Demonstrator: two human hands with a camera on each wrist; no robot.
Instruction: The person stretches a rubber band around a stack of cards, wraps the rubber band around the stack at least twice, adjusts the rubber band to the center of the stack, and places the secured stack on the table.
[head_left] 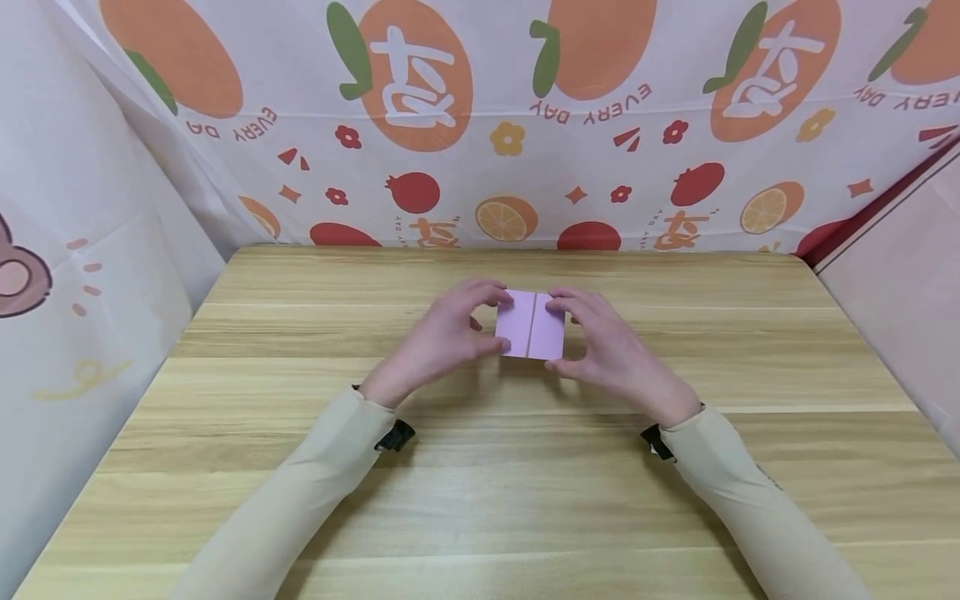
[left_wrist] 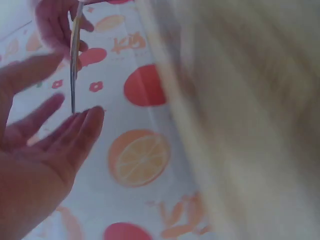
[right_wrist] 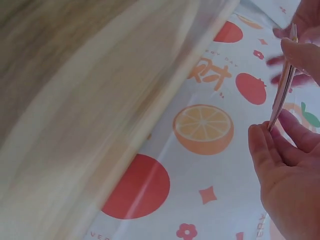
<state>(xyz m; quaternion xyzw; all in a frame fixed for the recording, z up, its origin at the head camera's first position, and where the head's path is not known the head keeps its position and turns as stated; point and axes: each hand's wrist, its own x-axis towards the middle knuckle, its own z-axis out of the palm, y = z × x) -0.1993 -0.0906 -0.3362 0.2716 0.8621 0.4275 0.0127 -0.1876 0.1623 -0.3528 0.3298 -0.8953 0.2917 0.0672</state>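
Observation:
A small pink folded card (head_left: 514, 325) is held up over the table, its two panels side by side with a narrow brownish line between them. On the card's left side, my left hand (head_left: 459, 327) grips it by thumb and fingers at the lower and upper corners. Opposite, the right hand (head_left: 611, 342) holds the right edge the same way. Seen edge-on in the left wrist view, the card (left_wrist: 74, 65) looks thin and layered. Fingertips of the right hand (right_wrist: 287, 165) meet the lower edge of the card (right_wrist: 283, 92) in the right wrist view.
A wood-grain table (head_left: 480, 500) lies beneath both hands. Behind it hangs a white cloth (head_left: 465, 179) printed with fruit and flowers. Another pale cloth (head_left: 97, 208) hangs at the left, and a pale panel (head_left: 900, 275) stands along the right side.

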